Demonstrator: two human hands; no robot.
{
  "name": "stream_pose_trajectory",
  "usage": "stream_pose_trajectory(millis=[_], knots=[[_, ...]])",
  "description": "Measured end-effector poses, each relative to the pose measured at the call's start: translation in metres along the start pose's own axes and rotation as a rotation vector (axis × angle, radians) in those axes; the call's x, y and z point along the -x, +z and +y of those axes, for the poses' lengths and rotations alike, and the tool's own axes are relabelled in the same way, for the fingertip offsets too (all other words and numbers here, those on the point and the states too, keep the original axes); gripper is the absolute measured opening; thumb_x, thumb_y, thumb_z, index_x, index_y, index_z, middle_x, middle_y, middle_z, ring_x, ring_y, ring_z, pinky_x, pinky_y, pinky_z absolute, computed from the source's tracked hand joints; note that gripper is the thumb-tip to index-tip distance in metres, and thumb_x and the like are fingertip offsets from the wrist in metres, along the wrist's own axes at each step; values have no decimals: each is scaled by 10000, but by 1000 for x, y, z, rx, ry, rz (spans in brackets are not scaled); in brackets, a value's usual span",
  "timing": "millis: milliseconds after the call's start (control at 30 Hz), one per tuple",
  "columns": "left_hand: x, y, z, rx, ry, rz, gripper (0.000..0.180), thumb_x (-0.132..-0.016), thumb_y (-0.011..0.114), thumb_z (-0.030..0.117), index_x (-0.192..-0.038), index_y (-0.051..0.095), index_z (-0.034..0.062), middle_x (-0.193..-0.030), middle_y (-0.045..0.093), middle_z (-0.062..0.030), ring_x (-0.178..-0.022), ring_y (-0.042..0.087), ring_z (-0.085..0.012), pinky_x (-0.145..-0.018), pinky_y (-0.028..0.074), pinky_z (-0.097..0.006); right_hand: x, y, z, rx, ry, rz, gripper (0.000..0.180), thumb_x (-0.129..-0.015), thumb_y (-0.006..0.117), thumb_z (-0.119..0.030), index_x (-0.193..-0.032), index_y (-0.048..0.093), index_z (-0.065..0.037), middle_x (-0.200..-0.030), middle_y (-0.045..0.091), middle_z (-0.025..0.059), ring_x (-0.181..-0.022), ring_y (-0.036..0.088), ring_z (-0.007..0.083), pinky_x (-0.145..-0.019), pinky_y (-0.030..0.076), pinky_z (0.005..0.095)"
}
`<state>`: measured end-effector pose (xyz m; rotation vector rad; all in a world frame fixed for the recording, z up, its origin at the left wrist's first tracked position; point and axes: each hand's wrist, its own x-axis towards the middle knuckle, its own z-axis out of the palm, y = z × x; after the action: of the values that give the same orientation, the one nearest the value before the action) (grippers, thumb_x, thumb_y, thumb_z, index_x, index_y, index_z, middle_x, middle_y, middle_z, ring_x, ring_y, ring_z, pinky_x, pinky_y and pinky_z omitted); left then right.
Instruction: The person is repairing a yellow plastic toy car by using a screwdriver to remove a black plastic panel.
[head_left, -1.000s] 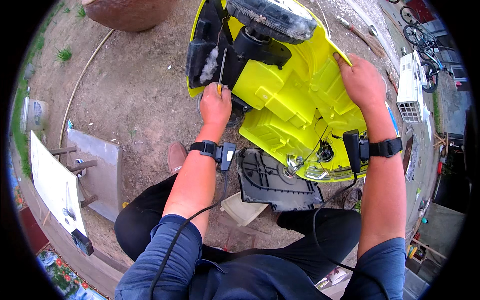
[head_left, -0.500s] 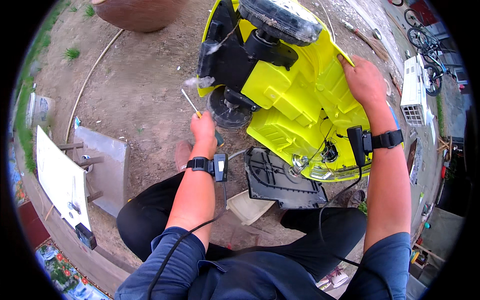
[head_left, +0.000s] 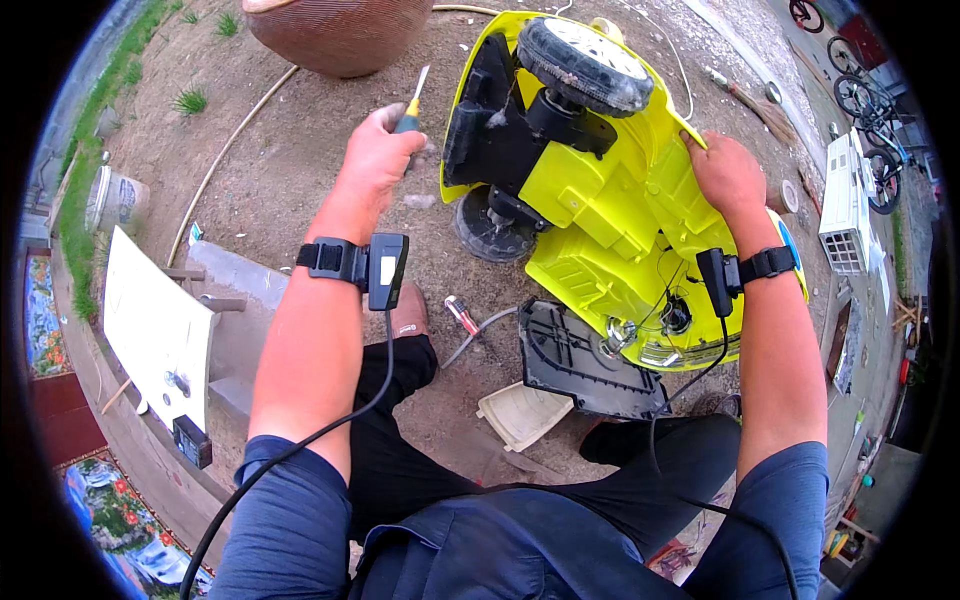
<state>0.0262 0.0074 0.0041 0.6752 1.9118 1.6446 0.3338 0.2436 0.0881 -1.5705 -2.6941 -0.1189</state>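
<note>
My left hand is closed round the handle of a screwdriver, its blade pointing up and away from me. It is in the air left of a yellow ride-on toy car body, apart from it. The car body lies tipped with its underside showing. A black wheel with a white hub is at its top, and a second black wheel is low at its left. My right hand grips the body's right edge. Loose wires show inside the near end.
By my feet lie a black ribbed panel, a cream plastic tray and a red-and-white object. At left are a white board and a dark box. A brown pot, hose and broom lie beyond.
My left hand has lifted up and away from the lower wheel, carrying the screwdriver. My right hand keeps its grip on the car body. The whole view has shifted slightly.
</note>
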Motion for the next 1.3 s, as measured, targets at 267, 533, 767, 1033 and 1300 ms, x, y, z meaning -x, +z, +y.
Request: stream_pose_trajectory(millis=[267,533,767,1033,1300], knots=[[23,-16,39,-802,557,115,415,-785,648,152,-1194,648,81,-1147,653,-162,-1041,635,-349,-915,503,-397,0,3,3,-11,-6,7,468,-972,433,-505,-1046,661,-103,-1065,676,184,-1016,624,402,-849,494,513],[18,-8,45,-853,650,153,338,-800,627,125,-1132,662,74,-1113,660,-138,-1024,634,-352,-887,513,-403,1,6,2,-27,2,38,479,-977,428,-506,-1056,664,-97,-1026,679,205,-987,630,412,-837,498,522],[10,-8,40,-915,737,154,313,-794,630,89,-1105,657,101,-1103,641,-89,-975,640,-333,-824,538,-425,2,4,2,-22,0,36,468,-976,433,-499,-1062,661,-100,-1029,684,197,-987,633,408,-836,499,523],[-3,-8,77,-995,946,181,326,-760,681,34,-1069,662,135,-1004,585,-63,-953,634,-303,-791,543,-405,3,2,0,-38,-6,-2,462,-978,429,-497,-1060,657,-103,-1052,681,179,-1008,627,396,-836,498,516],[-14,-23,80,-1037,929,173,278,-770,713,67,-1032,664,145,-968,601,-51,-900,641,-296,-749,546,-403,2,3,1,-6,-21,8,472,-983,409,-508,-1047,652,-109,-1055,679,174,-1006,626,395,-832,494,519]])
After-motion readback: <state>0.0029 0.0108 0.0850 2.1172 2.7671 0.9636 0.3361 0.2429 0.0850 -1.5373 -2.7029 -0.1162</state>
